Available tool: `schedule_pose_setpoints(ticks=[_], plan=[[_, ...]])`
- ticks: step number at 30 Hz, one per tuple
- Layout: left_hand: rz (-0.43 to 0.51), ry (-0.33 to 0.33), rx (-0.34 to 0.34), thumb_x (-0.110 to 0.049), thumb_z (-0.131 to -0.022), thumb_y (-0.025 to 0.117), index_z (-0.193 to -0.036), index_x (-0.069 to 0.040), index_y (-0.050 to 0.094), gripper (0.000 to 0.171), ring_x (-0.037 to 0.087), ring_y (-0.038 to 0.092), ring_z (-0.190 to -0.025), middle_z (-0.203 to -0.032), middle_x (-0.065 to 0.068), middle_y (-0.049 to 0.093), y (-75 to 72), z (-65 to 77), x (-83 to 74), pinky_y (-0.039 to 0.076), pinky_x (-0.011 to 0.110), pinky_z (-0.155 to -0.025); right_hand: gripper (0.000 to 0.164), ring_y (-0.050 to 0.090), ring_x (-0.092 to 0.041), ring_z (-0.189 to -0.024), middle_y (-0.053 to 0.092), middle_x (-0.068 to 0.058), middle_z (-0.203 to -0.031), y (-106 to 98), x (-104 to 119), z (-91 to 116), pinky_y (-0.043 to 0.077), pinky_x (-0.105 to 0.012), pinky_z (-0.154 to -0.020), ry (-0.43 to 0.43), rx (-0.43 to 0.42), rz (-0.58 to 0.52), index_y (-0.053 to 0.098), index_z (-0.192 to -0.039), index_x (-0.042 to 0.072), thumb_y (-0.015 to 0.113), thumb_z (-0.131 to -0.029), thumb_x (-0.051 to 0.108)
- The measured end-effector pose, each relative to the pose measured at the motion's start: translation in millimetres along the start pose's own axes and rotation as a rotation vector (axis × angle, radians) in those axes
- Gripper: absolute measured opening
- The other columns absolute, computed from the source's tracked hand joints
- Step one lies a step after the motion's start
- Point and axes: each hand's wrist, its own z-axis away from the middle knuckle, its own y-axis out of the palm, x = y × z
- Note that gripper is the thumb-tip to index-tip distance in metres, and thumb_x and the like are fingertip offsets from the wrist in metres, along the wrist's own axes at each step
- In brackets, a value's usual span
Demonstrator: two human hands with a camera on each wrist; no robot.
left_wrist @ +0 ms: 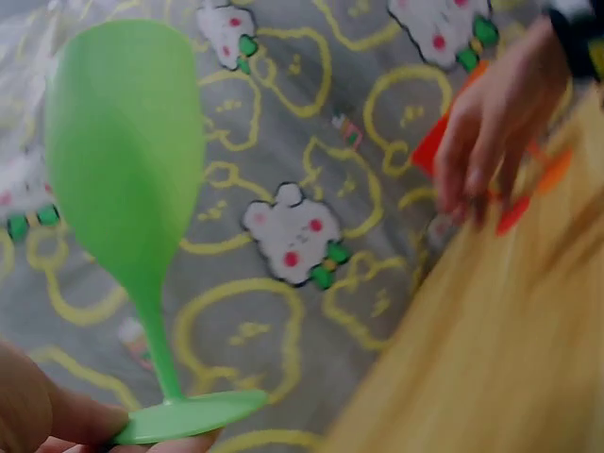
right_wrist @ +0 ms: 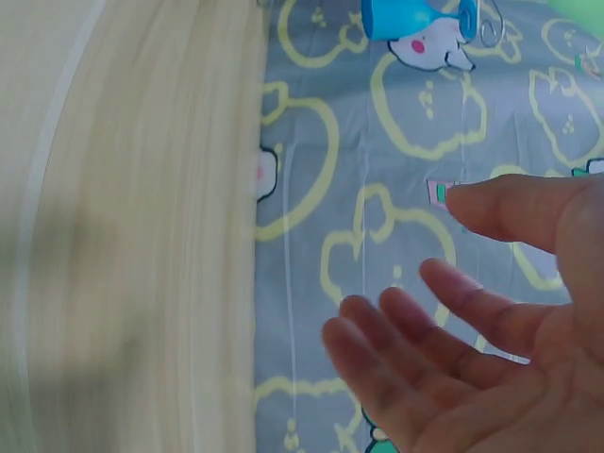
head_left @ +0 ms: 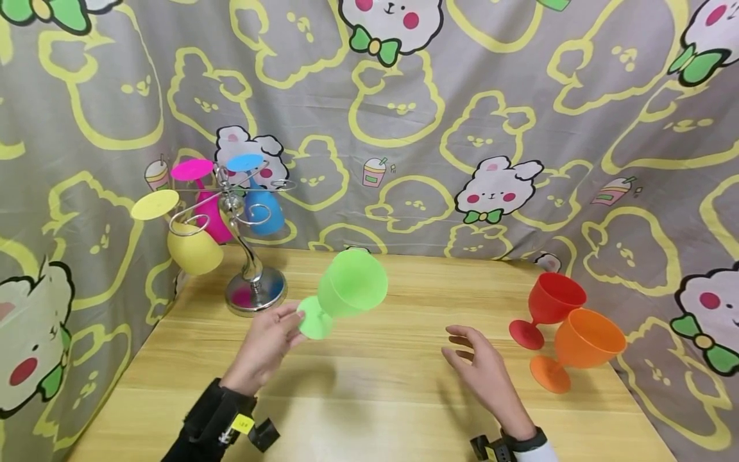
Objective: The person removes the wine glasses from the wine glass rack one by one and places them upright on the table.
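A green wine glass (head_left: pixel 353 282) is held above the table by my left hand (head_left: pixel 267 343), which pinches the rim of its round foot. In the left wrist view the whole glass (left_wrist: pixel 127 160) shows, with thumb and fingers at the foot's edge. My right hand (head_left: pixel 479 369) hovers over the table with fingers loosely bent and nothing in it. To its right stand a red wine glass (head_left: pixel 555 298) and an orange wine glass (head_left: pixel 590 340), both upright. On a metal glass rack (head_left: pixel 249 256) at the back left hang yellow (head_left: pixel 193 249), pink (head_left: pixel 212 215) and blue (head_left: pixel 264 210) wine glasses upside down.
The wooden table (head_left: pixel 369 398) runs back to a grey patterned curtain (head_left: pixel 404 147), which also encloses both sides. Curled wire arms (head_left: pixel 260 212) stick out from the rack's top. The orange glass is close to the table's right edge.
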Motion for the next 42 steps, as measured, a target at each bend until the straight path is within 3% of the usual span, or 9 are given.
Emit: schedule_pose_setpoints(ticks=[5,9,18,21,26,31,36,42], plan=[[0.267,-0.082,0.052,-0.003,-0.094,0.045,-0.131,0.009,0.037,0.040,0.031,0.057,-0.111,-0.127,0.028,0.048,11.8,-3.2,36.1,0.047,0.031,-0.091,0.040,0.059,-0.022,-0.106,0.058,-0.002,-0.118,7.2,13.9,-2.6,0.052,-0.035,-0.084,-0.077,-0.020,-0.077,0.055,-0.120,0.019,0.069,-0.083,0.021],[0.406,-0.113,0.127,-0.003,-0.095,0.043,-0.136,0.010,0.028,0.046,0.032,0.051,-0.117,-0.133,0.030,0.041,22.2,-3.9,57.6,0.043,0.033,-0.096,0.042,0.057,-0.020,-0.108,0.056,-0.002,-0.122,14.5,25.3,-4.3,0.052,-0.035,-0.085,-0.126,-0.006,-0.134,0.053,-0.122,0.020,0.069,-0.083,0.017],[0.492,-0.149,0.184,-0.006,-0.095,0.044,-0.137,0.011,0.026,0.049,0.032,0.052,-0.116,-0.130,0.029,0.045,56.5,0.9,96.1,0.044,0.034,-0.095,0.047,0.055,-0.028,-0.111,0.055,-0.009,-0.123,24.5,74.9,2.5,0.050,-0.038,-0.088,-0.167,0.070,-0.252,0.051,-0.126,0.010,0.068,-0.083,0.007],[0.514,-0.159,0.196,-0.006,-0.095,0.044,-0.137,0.012,0.025,0.049,0.033,0.051,-0.117,-0.130,0.030,0.045,69.4,3.3,105.6,0.043,0.035,-0.096,0.052,0.054,-0.018,-0.113,0.055,0.002,-0.123,37.9,69.8,2.1,0.049,-0.033,-0.090,-0.175,0.090,-0.260,0.050,-0.128,0.021,0.071,-0.081,0.012],[0.548,-0.169,0.208,-0.006,-0.095,0.044,-0.137,0.011,0.028,0.047,0.032,0.052,-0.117,-0.129,0.028,0.047,86.0,6.4,112.9,0.043,0.035,-0.096,0.054,0.051,-0.008,-0.116,0.054,0.016,-0.122,58.7,55.0,2.9,0.049,-0.030,-0.089,-0.181,0.119,-0.257,0.049,-0.124,0.037,0.073,-0.079,0.017],[0.555,-0.167,0.218,-0.006,-0.096,0.043,-0.137,0.011,0.028,0.047,0.031,0.051,-0.117,-0.129,0.027,0.047,92.4,6.0,114.8,0.043,0.034,-0.097,0.044,0.055,-0.011,-0.109,0.058,0.011,-0.114,65.8,54.1,5.5,0.050,-0.027,-0.086,-0.189,0.096,-0.260,0.053,-0.118,0.031,0.071,-0.081,0.016],[0.571,-0.185,0.201,-0.007,-0.095,0.045,-0.137,0.009,0.029,0.047,0.031,0.051,-0.117,-0.128,0.026,0.049,94.7,6.7,115.4,0.043,0.034,-0.097,0.044,0.057,-0.010,-0.106,0.060,0.009,-0.110,67.2,57.4,5.8,0.051,-0.025,-0.084,-0.130,0.041,-0.283,0.057,-0.114,0.028,0.071,-0.079,0.006],[0.595,-0.184,0.205,-0.006,-0.096,0.042,-0.138,0.010,0.025,0.048,0.031,0.051,-0.118,-0.130,0.027,0.047,95.8,6.3,114.1,0.043,0.034,-0.097,0.039,0.061,-0.014,-0.099,0.064,0.004,-0.104,58.2,77.7,11.9,0.053,-0.031,-0.082,-0.118,-0.023,-0.294,0.061,-0.109,0.018,0.069,-0.078,-0.003]])
